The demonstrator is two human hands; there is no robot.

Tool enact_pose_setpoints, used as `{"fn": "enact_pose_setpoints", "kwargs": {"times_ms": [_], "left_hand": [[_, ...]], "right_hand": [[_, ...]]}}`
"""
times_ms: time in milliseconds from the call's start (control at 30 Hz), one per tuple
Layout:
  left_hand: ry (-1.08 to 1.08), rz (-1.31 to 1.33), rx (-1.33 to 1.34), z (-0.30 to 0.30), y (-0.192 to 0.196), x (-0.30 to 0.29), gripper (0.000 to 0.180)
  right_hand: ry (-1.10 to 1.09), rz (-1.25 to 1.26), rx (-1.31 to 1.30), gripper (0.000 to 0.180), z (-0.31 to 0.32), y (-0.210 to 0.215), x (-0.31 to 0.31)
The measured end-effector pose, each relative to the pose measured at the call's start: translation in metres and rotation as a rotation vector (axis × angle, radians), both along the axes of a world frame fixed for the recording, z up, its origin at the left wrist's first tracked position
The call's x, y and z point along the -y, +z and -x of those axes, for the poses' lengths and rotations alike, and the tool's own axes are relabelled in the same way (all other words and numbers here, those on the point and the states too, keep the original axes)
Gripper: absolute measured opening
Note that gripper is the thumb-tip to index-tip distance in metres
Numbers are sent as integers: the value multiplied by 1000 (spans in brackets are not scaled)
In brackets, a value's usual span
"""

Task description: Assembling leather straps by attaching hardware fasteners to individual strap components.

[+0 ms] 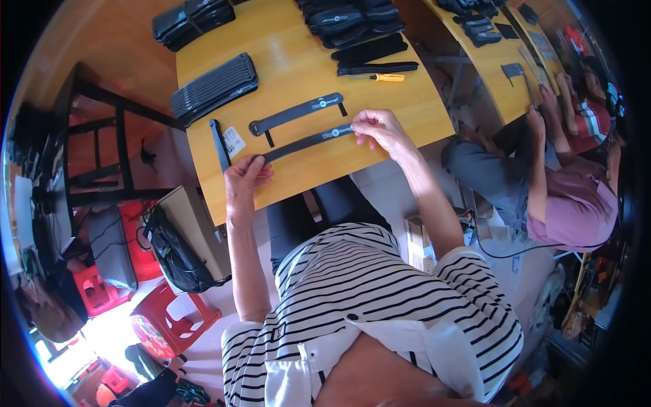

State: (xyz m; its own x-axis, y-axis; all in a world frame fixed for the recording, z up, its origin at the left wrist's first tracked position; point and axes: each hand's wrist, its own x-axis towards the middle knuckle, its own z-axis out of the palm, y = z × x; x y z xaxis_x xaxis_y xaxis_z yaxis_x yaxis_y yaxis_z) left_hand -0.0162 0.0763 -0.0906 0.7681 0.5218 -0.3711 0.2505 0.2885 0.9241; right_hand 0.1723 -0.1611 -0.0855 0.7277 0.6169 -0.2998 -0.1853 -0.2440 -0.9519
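A flat black strap [305, 143] with pale lettering is stretched between my hands above the near part of the wooden table. My left hand [245, 178] pinches its left end, and my right hand [381, 134] grips the other end between thumb and fingers. Just beyond it lies another black strap [295, 114], with a slot at its left end and two short black strips sticking out toward me. Beside my left hand are a narrow black strap [220, 145], lying lengthwise, and a white printed label [233, 140].
A neat stack of black straps [217, 85] sits at the table's left. Farther back are black bundles [352, 20] and a yellow-handled screwdriver [388, 78]. Red stools [163, 319] and a cardboard box [193, 227] stand at left. A co-worker [569, 197] sits at right.
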Motion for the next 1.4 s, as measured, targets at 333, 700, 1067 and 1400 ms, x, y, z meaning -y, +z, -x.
{"fn": "enact_pose_setpoints", "kwargs": {"times_ms": [333, 700, 1067, 1400], "left_hand": [[157, -157, 78, -32, -16, -13, 11], [243, -245, 15, -47, -20, -9, 10], [282, -295, 23, -49, -22, -9, 9], [301, -278, 9, -52, -19, -9, 11]], "right_hand": [[-135, 34, 80, 12, -28, -8, -32], [-129, 167, 253, 12, -38, -20, -41], [-119, 182, 289, 11, -39, -31, -42], [-169, 203, 373, 10, -38, -32, -46]]}}
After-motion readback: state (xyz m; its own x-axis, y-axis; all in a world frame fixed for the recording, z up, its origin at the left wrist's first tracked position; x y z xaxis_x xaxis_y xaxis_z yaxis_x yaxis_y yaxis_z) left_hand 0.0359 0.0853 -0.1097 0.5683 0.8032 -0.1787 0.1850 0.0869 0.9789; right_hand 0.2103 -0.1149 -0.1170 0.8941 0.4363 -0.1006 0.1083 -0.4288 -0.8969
